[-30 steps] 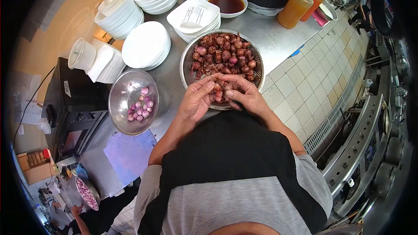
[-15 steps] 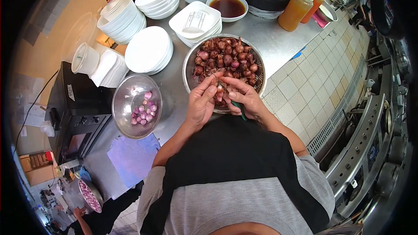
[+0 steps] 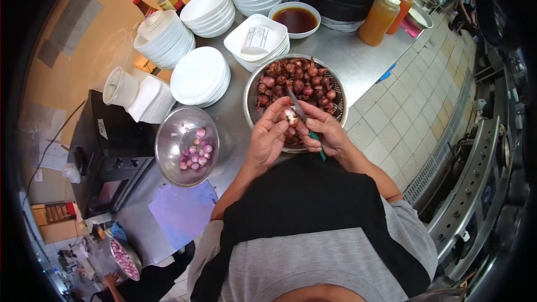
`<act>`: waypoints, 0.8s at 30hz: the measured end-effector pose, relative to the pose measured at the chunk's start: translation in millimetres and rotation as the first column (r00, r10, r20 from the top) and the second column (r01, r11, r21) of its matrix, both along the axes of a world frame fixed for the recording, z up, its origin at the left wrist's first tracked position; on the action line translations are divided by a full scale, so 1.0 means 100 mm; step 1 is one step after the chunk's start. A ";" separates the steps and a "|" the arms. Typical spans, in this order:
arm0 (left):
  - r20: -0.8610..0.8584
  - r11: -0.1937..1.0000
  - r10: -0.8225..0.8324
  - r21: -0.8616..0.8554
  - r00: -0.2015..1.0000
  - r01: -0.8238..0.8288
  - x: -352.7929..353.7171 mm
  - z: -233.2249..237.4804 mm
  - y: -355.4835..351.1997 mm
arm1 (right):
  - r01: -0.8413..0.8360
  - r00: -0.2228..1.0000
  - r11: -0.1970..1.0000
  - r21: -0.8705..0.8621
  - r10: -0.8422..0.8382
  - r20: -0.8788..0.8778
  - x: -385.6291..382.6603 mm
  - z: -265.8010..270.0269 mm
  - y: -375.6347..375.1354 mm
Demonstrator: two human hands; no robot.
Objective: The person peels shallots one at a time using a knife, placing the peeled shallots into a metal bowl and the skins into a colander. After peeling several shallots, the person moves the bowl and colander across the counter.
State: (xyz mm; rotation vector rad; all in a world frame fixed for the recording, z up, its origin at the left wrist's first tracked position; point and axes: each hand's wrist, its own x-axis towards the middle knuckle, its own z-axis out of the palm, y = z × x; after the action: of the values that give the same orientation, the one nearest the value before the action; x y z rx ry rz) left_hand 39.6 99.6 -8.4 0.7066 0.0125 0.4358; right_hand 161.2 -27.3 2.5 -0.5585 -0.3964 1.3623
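Observation:
Over the near part of a metal colander [image 3: 250,113] of unpeeled shallots [image 3: 299,78], my two hands are close together. My left hand [image 3: 270,136] is closed on a small shallot [image 3: 290,115] whose pale cut surface shows. Fingers of my right hand [image 3: 327,131] wrap round the green handle of a small knife [image 3: 315,132], its blade pointing up and away beside the shallot. To the left, a metal bowl [image 3: 169,156] holds several peeled purple shallots [image 3: 197,156].
White dish stacks [image 3: 199,75] and a bowl of dark liquid [image 3: 295,20] stand behind. Sauce bottles [image 3: 380,18] are at the right, a black oven [image 3: 106,156] at the left. A co-worker's hand [image 3: 111,279] is near another shallot bowl [image 3: 125,260] at lower left.
The knife has turned so its blade shows above the shallot, and the shallot's pale surface is now exposed. The whole view has shifted slightly, moving the scene right and down.

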 end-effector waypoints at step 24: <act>-0.163 0.990 0.110 -0.072 0.980 -0.123 -0.17 0.01 0.09 | 0.229 0.525 0.959 -0.166 0.022 0.851 -0.18 0.28 0.01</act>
State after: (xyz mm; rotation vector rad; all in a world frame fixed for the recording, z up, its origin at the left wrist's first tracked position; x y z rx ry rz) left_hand 22.3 109.0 -7.8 0.6600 0.2222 0.4879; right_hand 143.3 -26.3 30.8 -1.4765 -0.9730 0.9268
